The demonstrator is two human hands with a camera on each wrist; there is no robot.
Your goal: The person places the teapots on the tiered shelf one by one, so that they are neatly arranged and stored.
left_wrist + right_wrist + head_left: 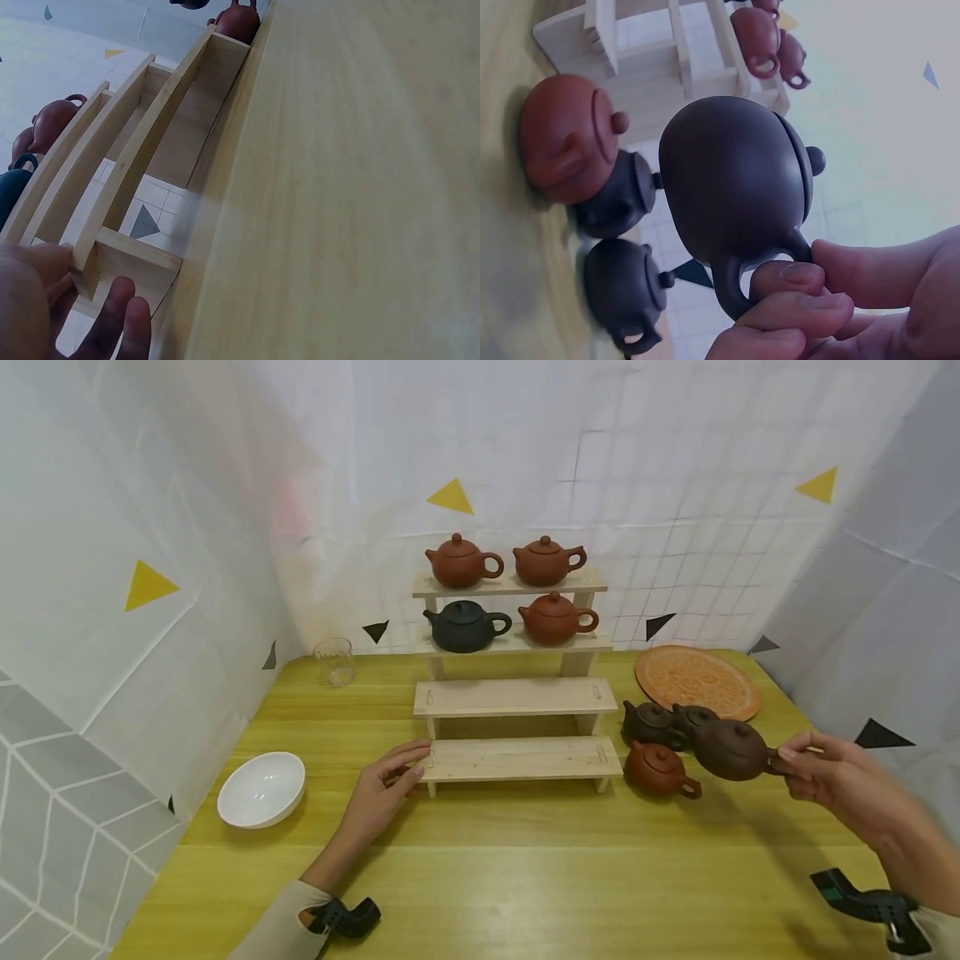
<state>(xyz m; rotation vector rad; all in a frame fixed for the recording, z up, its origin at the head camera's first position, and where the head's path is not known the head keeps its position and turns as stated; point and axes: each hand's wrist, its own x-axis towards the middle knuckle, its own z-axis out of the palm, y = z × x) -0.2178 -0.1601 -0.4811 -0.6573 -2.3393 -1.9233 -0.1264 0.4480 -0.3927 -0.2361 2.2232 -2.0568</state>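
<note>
My right hand (832, 772) grips a dark brown teapot (731, 749) by its handle, holding it raised above the table; the right wrist view shows the thumb and fingers (791, 307) around that handle. At the left end of the tiered wooden display stand (517, 760), my left hand (382, 785) holds the edge of the lowest board. A red-brown teapot (656, 768) and two dark teapots (651, 724) stand right of the stand, partly behind the held teapot. The top tier bears two red-brown teapots (459, 562); the second bears a black teapot (462, 627) and a red-brown teapot (555, 618).
A white bowl (262, 791) sits on the table's left side, with a clear glass cup (335, 662) farther back. Behind the dark teapots lies a round orange-brown mat (697, 681). White sheeting (510, 435) surrounds the table (487, 885) at the back and sides.
</note>
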